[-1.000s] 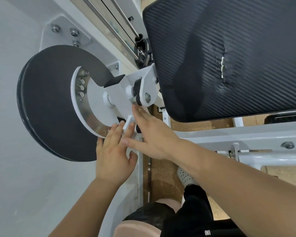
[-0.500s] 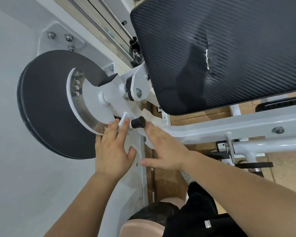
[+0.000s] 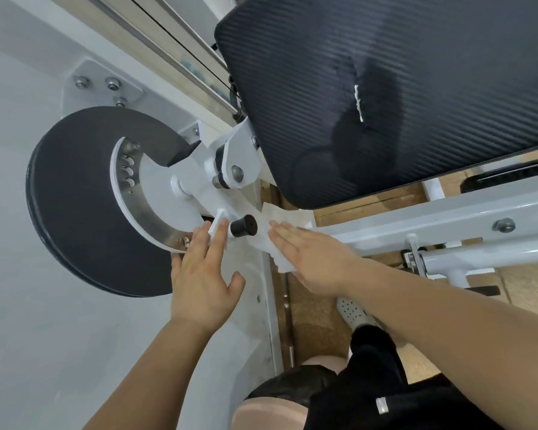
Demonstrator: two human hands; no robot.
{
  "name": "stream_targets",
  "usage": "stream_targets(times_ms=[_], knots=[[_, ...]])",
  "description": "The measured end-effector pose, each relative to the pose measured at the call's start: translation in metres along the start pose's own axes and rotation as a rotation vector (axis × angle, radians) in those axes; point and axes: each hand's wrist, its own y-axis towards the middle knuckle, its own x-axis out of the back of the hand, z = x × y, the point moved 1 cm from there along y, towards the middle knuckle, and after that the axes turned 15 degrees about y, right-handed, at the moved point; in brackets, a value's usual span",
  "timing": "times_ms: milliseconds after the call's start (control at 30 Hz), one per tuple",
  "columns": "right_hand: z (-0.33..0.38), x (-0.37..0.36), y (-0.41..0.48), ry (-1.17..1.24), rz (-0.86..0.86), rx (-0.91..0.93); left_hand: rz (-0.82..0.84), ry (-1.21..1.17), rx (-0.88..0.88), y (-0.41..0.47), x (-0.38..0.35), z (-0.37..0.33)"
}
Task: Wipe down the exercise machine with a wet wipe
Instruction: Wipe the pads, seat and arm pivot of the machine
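Where wipe [image 3: 292, 218] lies, right hand [image 3: 317, 259] presses

Seat pad [image 3: 416, 72]: black vinyl-like cover with a fine woven relief and a slight sheen; a small tear [image 3: 358, 102] exposes white filling. Disc [image 3: 72, 197]: dark, matt, smooth. Selector plate [image 3: 151, 218]: bare brushed metal with a white painted rim. Frame [image 3: 416, 221]: metal under smooth white paint, mildly glossy. Bolt [image 3: 503, 225] and guide rod [image 3: 199, 83]: unpainted metal, polished. Knob [image 3: 244, 225]: black and matt, plastic or rubber; which cannot be told. Wet wipe [image 3: 289, 215]: thin white non-woven sheet, soft, creased. Floor [image 3: 311, 315]: brown, granular, cork-like, matt.
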Motion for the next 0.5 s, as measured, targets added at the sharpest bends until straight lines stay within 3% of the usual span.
stream_targets(times_ms=[233, 367, 500], knots=[[0.007, 0.021, -0.011, 0.058, -0.015, -0.122, 0.014, 0.135, -0.035, -0.006, 0.016, -0.001], [0.037, 0.05, -0.028, 0.341, -0.369, -0.21, -0.005, 0.126, 0.021, -0.019, 0.028, -0.008], [0.1, 0.07, -0.023, 0.489, -0.629, 0.073, -0.221, 0.052, 0.019, -0.029, 0.03, 0.005]])
